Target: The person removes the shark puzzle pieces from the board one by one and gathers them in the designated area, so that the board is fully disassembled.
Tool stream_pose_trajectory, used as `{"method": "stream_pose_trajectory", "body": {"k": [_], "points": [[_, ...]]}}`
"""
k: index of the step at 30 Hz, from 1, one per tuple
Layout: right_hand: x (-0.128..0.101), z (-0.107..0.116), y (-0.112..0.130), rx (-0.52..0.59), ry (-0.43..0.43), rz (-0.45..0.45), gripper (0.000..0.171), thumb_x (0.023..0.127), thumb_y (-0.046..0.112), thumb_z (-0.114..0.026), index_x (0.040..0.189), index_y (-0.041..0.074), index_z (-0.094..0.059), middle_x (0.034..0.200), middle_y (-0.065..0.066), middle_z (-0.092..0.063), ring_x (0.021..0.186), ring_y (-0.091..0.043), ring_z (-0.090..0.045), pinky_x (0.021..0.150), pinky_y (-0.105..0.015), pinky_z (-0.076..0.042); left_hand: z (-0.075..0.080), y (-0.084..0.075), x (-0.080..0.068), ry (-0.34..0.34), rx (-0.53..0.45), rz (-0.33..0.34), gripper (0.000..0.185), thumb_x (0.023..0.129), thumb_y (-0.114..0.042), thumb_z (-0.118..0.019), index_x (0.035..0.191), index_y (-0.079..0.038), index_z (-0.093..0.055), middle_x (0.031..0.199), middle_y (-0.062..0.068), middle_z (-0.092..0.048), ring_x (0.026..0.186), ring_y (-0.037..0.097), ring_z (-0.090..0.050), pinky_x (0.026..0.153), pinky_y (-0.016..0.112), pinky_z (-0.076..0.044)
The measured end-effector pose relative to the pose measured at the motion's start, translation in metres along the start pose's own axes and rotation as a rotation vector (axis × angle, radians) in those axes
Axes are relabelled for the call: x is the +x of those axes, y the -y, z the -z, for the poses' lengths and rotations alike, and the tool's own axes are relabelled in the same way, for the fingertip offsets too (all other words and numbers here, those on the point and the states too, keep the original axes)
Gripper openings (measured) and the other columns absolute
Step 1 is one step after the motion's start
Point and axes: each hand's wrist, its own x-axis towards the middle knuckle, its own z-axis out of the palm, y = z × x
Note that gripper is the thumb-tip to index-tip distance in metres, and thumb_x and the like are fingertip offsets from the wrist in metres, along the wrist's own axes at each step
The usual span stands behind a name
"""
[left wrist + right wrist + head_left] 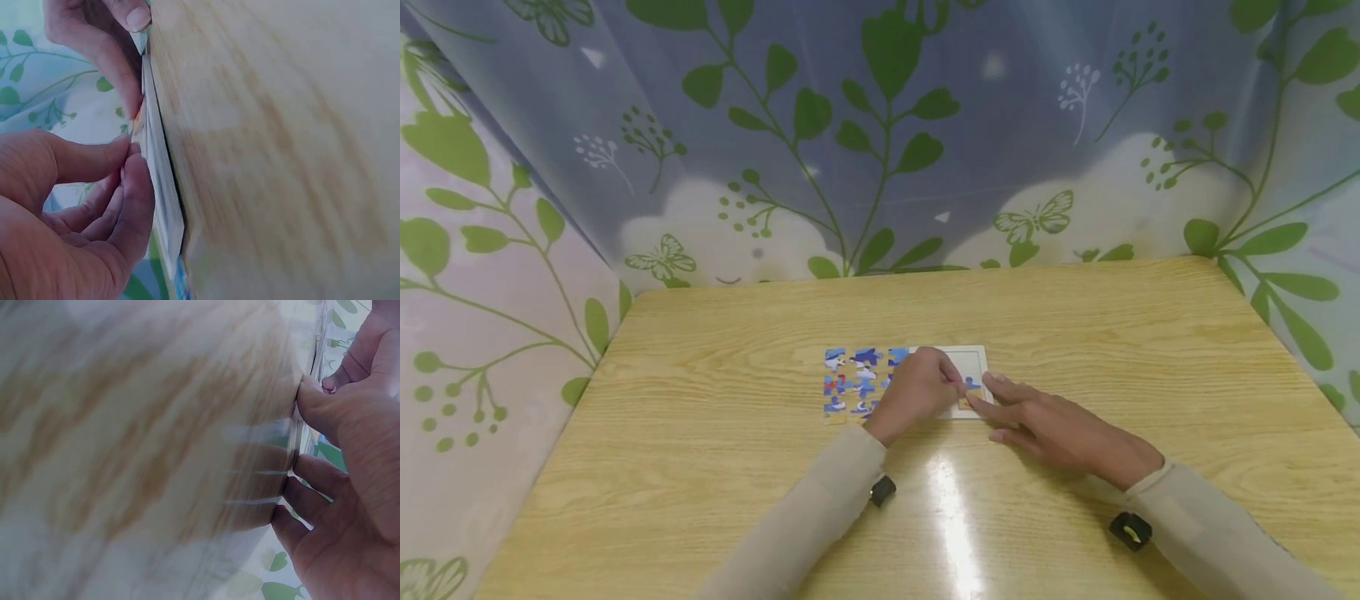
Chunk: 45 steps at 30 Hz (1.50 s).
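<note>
Left hand (917,387) pinches a small flat puzzle piece (972,386) over the thin white puzzle tray (973,360); right hand (1052,429), fingers straight, presses the tray edge. Glossy wood-grain table (700,433). Only the head view shows the blue pieces (853,382); wrist views show the tray's thin edge.

Both arms wear long, close-fitting sleeves of plain beige fabric, left sleeve (805,525) and right sleeve (1217,533), each ending at the wrist with a slightly gathered cuff and no print or logo visible. A small black device is strapped on the underside of each wrist: the left wrist unit (882,490) looks rounded and all black, while the right wrist unit (1131,530) is black with a small yellowish spot on its face. The left hand (917,390) and right hand (1060,429) are bare, with no gloves, rings or watch seen, and the fingernails (136,17) are short and unpainted.
</note>
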Motion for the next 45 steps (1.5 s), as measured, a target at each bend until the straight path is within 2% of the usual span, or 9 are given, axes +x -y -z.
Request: {"method": "stream_pose_trajectory", "body": {"k": [6, 13, 20, 26, 29, 32, 39, 45], "points": [[-0.003, 0.001, 0.0, -0.003, 0.004, -0.02, 0.047, 0.1, 0.016, -0.065, 0.144, 0.004, -0.054, 0.154, -0.029, -0.036, 0.141, -0.045, -0.038, 0.105, -0.056, -0.043, 0.018, 0.001, -0.004, -0.058, 0.027, -0.006, 0.007, 0.09, -0.01, -0.076, 0.084, -0.008, -0.072, 0.08, -0.001, -0.068, 0.068, 0.013, -0.06, 0.06, 0.026, -0.049], [-0.005, 0.001, 0.001, -0.004, -0.013, -0.013, 0.047, 0.099, 0.015, -0.066, 0.143, 0.003, -0.055, 0.153, -0.029, -0.037, 0.14, -0.045, -0.039, 0.105, -0.057, -0.042, 0.04, 0.01, -0.015, -0.075, 0.017, 0.014, 0.009, 0.091, -0.015, -0.076, 0.085, -0.009, -0.072, 0.08, 0.0, -0.068, 0.071, 0.016, -0.064, 0.061, 0.029, -0.052], [-0.007, 0.002, 0.004, -0.001, 0.004, -0.028, 0.048, 0.1, 0.016, -0.065, 0.144, 0.003, -0.054, 0.154, -0.029, -0.036, 0.141, -0.045, -0.037, 0.107, -0.058, -0.041, 0.052, 0.025, -0.03, -0.07, 0.042, 0.037, 0.005, 0.091, -0.011, -0.073, 0.087, -0.009, -0.072, 0.081, 0.0, -0.068, 0.065, 0.015, -0.06, 0.057, 0.028, -0.049], [-0.009, 0.003, 0.003, 0.003, 0.009, -0.037, 0.048, 0.1, 0.016, -0.064, 0.145, 0.003, -0.053, 0.155, -0.029, -0.034, 0.142, -0.045, -0.036, 0.108, -0.058, -0.039, 0.056, 0.034, -0.041, -0.062, 0.055, 0.04, 0.006, 0.089, -0.008, -0.075, 0.085, -0.009, -0.07, 0.077, 0.0, -0.067, 0.063, 0.015, -0.057, 0.056, 0.028, -0.047], [-0.009, 0.003, 0.003, 0.007, 0.008, -0.028, 0.047, 0.101, 0.015, -0.064, 0.145, 0.002, -0.053, 0.155, -0.029, -0.034, 0.142, -0.045, -0.035, 0.109, -0.058, -0.038, 0.057, 0.037, -0.044, -0.058, 0.072, 0.063, 0.009, 0.089, -0.009, -0.077, 0.083, -0.01, -0.07, 0.077, 0.0, -0.066, 0.067, 0.016, -0.059, 0.059, 0.028, -0.049], [-0.008, 0.003, 0.003, 0.01, 0.007, -0.023, 0.047, 0.101, 0.015, -0.064, 0.144, 0.002, -0.053, 0.155, -0.029, -0.034, 0.142, -0.045, -0.036, 0.109, -0.058, -0.038, 0.055, 0.04, -0.045, -0.062, 0.106, 0.058, 0.01, 0.087, -0.01, -0.079, 0.081, -0.01, -0.071, 0.077, -0.001, -0.066, 0.069, 0.015, -0.06, 0.062, 0.028, -0.05], [-0.008, 0.003, 0.004, 0.005, 0.0, -0.009, 0.048, 0.099, 0.015, -0.066, 0.144, 0.002, -0.053, 0.154, -0.03, -0.036, 0.141, -0.046, -0.037, 0.107, -0.059, -0.04, 0.05, 0.043, -0.045, -0.086, 0.189, 0.012, 0.012, 0.085, -0.011, -0.081, 0.077, -0.011, -0.072, 0.074, -0.003, -0.067, 0.068, 0.012, -0.06, 0.065, 0.029, -0.051], [-0.008, 0.003, 0.004, 0.019, 0.013, -0.032, 0.049, 0.099, 0.015, -0.066, 0.144, 0.002, -0.053, 0.154, -0.03, -0.035, 0.141, -0.045, -0.037, 0.107, -0.059, -0.039, 0.047, 0.044, -0.043, -0.113, 0.258, -0.065, 0.014, 0.084, -0.012, -0.083, 0.074, -0.012, -0.072, 0.072, -0.005, -0.067, 0.066, 0.009, -0.06, 0.07, 0.031, -0.052]]}}
